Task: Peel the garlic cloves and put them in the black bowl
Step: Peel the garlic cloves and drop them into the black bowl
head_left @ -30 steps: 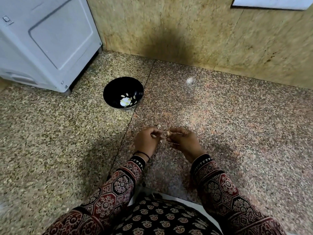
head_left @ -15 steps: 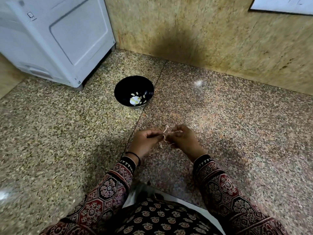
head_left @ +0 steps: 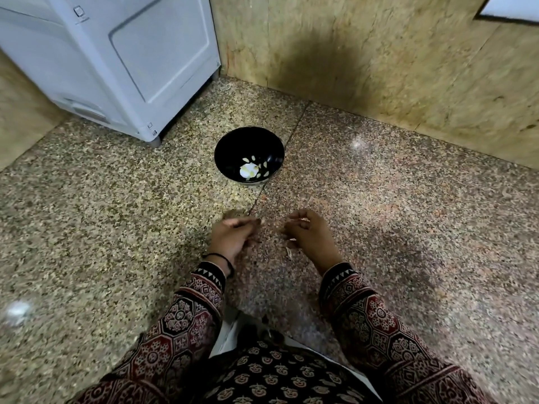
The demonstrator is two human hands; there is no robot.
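The grip of my right hand (head_left: 309,236) is pinching a pale garlic piece (head_left: 303,219). My left hand (head_left: 233,239) is curling, contents unclear. I'm making sure no skin is clinging before dropping it into the black bowl (head_left: 242,144).

Black bowl (head_left: 233,147): round, glossy, upright on the floor, well ahead of the left hand (head_left: 233,239).
Peeled garlic cloves (head_left: 253,168): small, pale, loose in the bowl's bottom.
Garlic skin (head_left: 289,252): papery scrap just beside the right hand (head_left: 312,239).

On the speckled stone floor (head_left: 116,228) stand the black bowl (head_left: 233,145), just beside a tile seam (head_left: 291,132), and a white appliance (head_left: 131,68).
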